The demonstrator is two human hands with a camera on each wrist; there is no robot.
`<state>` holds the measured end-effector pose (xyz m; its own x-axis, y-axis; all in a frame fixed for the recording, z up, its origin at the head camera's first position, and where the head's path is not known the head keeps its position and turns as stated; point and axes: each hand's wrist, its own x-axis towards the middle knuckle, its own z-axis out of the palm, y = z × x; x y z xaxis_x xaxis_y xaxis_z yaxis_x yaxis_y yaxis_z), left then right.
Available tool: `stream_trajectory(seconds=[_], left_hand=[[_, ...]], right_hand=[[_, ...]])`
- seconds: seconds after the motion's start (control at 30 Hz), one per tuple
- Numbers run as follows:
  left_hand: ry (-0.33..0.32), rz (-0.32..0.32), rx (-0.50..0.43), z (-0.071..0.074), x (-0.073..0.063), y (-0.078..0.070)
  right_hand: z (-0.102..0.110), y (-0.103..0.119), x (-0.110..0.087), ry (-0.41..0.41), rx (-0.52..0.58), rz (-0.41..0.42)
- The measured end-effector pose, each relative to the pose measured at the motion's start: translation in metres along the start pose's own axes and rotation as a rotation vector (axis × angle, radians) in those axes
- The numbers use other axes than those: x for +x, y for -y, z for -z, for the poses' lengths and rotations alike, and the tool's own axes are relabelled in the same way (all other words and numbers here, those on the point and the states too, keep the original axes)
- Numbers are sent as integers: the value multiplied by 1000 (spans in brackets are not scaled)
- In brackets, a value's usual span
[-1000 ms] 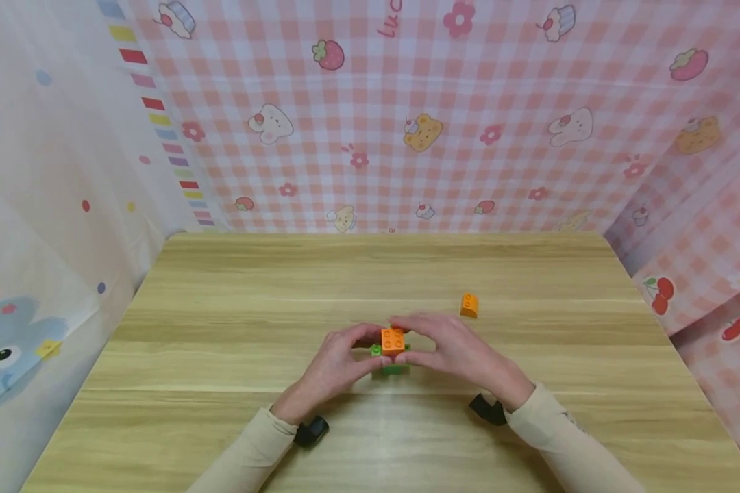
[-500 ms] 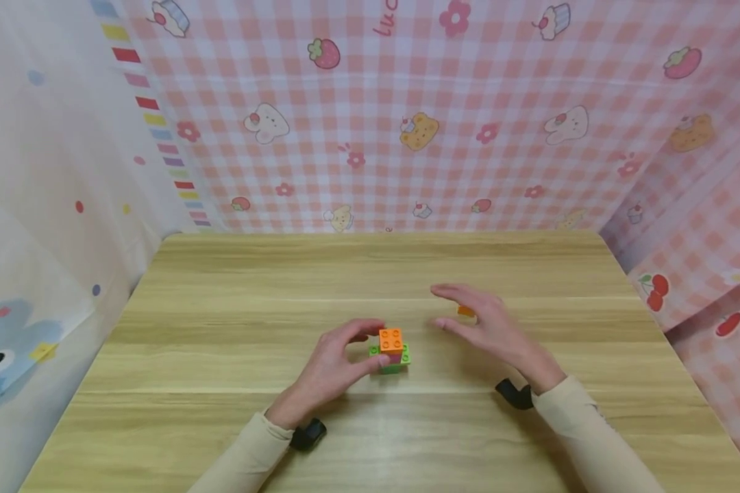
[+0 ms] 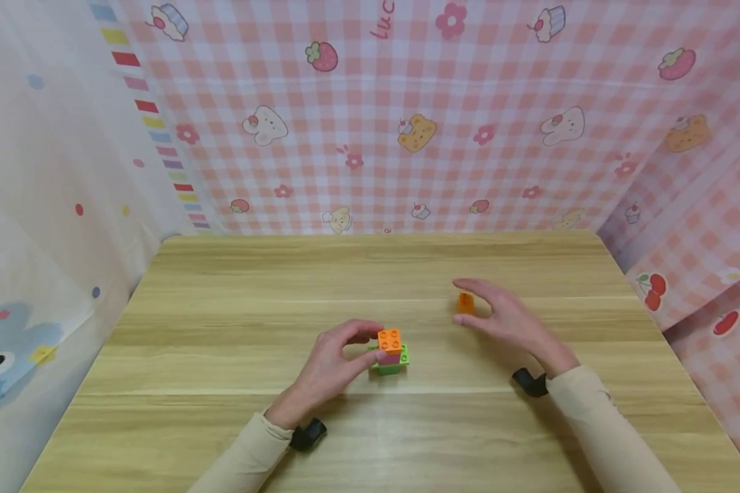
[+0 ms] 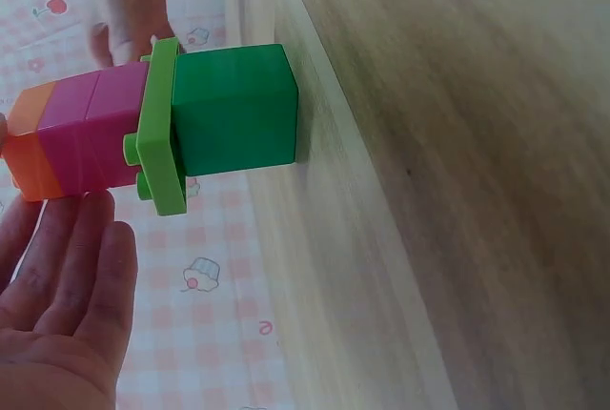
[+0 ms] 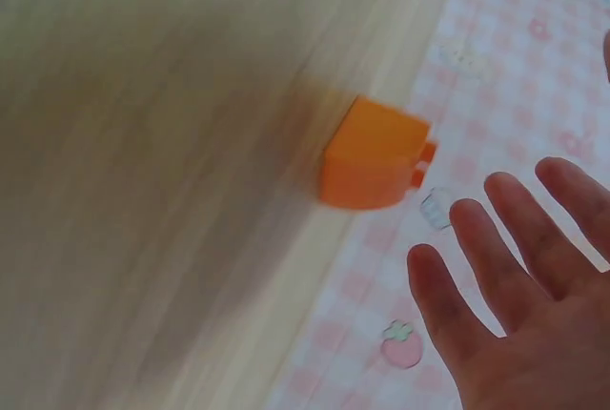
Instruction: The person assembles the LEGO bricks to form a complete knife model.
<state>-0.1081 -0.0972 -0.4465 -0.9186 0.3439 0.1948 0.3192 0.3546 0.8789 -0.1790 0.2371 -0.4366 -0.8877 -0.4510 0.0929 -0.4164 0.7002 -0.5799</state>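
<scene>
A tower of toy building bricks (image 3: 389, 341) stands upright on the wooden table. From the bottom it has a dark green brick (image 4: 238, 110), a lime green plate (image 4: 160, 133), magenta bricks (image 4: 91, 133) and an orange brick (image 4: 30, 138) on top. My left hand (image 3: 329, 366) holds the tower near its top between thumb and fingers. Further right, a loose orange brick (image 5: 375, 154) with a curved side rests on the table, studs up. Around it my right hand (image 3: 506, 316) is spread, thumb and fingers apart, with a gap to the brick in the right wrist view.
The wooden table (image 3: 234, 287) reaches back to a pink checked cloth (image 3: 370, 89) hanging behind it. White cloth (image 3: 55, 137) hangs along the left side. Black wrist cameras are strapped under both forearms.
My right hand has left the tower and moved right and back to the loose orange brick, its fingers opening out. The left hand has stayed at the tower.
</scene>
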Motion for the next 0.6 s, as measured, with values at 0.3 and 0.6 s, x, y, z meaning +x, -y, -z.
stream_trajectory(seconds=[0.3, 0.6], left_hand=[[5, -24, 6, 1, 0, 1], [27, -46, -12, 1, 1, 2]], right_hand=[[5, -20, 6, 88, 12, -92], [4, -30, 15, 104, 13, -77]])
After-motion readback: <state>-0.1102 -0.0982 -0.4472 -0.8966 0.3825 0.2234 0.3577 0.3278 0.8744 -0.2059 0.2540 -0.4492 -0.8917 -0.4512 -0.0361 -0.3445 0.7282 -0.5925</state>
